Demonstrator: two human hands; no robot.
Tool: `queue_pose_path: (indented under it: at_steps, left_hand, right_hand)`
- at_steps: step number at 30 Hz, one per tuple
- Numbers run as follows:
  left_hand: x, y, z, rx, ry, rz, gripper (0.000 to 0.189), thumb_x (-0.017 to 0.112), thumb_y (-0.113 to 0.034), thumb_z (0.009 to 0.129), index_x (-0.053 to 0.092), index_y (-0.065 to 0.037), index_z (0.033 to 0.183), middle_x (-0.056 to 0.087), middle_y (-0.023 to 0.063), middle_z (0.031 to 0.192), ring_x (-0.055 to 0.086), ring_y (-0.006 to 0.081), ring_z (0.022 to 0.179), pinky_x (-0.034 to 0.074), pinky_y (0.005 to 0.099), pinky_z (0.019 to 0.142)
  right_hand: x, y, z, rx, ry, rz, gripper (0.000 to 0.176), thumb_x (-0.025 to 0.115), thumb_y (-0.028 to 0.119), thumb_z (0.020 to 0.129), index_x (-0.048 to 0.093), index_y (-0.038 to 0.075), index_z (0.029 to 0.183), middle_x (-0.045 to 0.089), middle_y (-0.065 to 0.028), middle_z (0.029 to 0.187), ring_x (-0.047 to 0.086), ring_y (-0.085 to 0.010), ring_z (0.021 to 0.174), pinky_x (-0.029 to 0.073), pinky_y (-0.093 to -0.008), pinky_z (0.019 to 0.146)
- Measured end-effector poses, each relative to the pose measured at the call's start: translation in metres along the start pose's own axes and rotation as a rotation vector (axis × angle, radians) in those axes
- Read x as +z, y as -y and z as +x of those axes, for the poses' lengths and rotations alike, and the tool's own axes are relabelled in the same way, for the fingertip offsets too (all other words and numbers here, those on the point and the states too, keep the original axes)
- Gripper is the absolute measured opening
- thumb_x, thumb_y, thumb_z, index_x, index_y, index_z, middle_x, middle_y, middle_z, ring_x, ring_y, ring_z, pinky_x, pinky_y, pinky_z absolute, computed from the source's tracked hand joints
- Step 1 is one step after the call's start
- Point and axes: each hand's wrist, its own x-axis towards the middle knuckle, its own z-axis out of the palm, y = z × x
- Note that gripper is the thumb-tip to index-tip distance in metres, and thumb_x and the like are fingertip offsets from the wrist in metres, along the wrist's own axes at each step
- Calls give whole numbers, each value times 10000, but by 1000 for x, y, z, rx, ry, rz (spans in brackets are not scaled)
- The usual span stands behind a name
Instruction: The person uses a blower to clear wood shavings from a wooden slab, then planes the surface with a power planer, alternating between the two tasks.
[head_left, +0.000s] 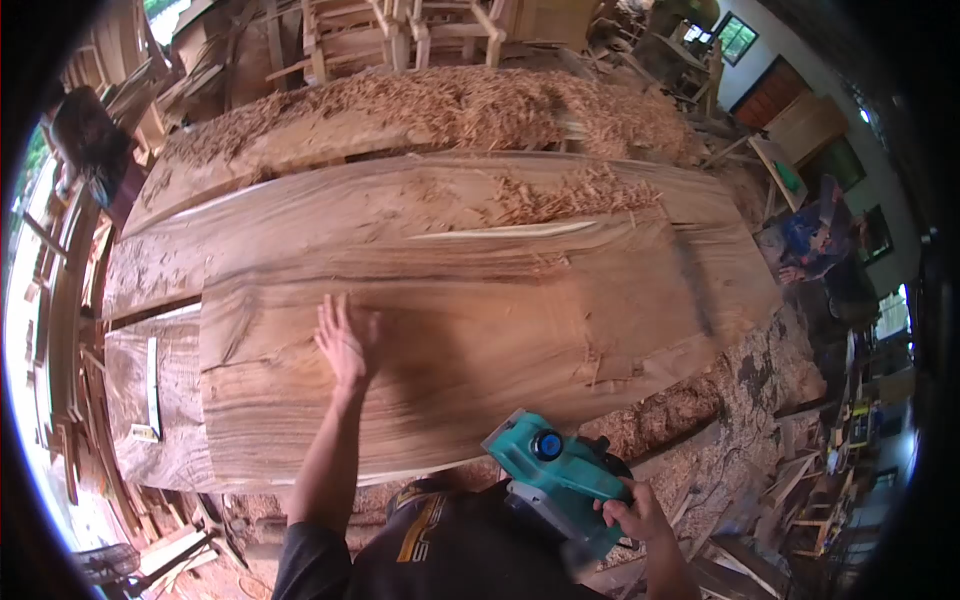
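My left hand point(346, 338) lies with fingers stretched out over the left part of a broad wooden slab point(480, 350) with dark wavy grain. In my right hand point(634, 512) is a teal electric planer point(555, 470), gripped by its rear handle. The planer is held near my body, at the slab's front edge, with its blue-capped knob facing up. Curled wood shavings point(580, 195) are scattered on the board surface beyond the slab's middle.
A thick heap of shavings point(480, 105) covers the board at the back. A try square point(152, 390) rests on the wood at the left. One person point(820, 240) is at the right end, another point(95, 150) at the far left. Chair frames point(400, 35) stand behind.
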Motion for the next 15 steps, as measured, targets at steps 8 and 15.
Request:
queue_pose_path:
  at_steps: [8, 15]
  left_hand:
    - [72, -158, -22, -161, 155, 11, 815, 558, -572, 962, 327, -102, 1585, 233, 209, 1667, 158, 410, 1552, 79, 627, 1227]
    - [86, -180, -23, -187, 85, 237, 802, 483, -594, 991, 306, -101, 1598, 231, 177, 1677, 158, 391, 1557, 113, 611, 1232]
  right_hand:
    - [-64, -6, 49, 21, -368, -62, 214, 781, 150, 822, 668, 3, 927, 655, -49, 703, 642, -140, 630, 524, -321, 616]
    - [-106, 6, 138, -162, -355, -107, 253, 742, 131, 857, 663, -21, 1043, 685, -120, 778, 674, -229, 676, 520, -369, 632]
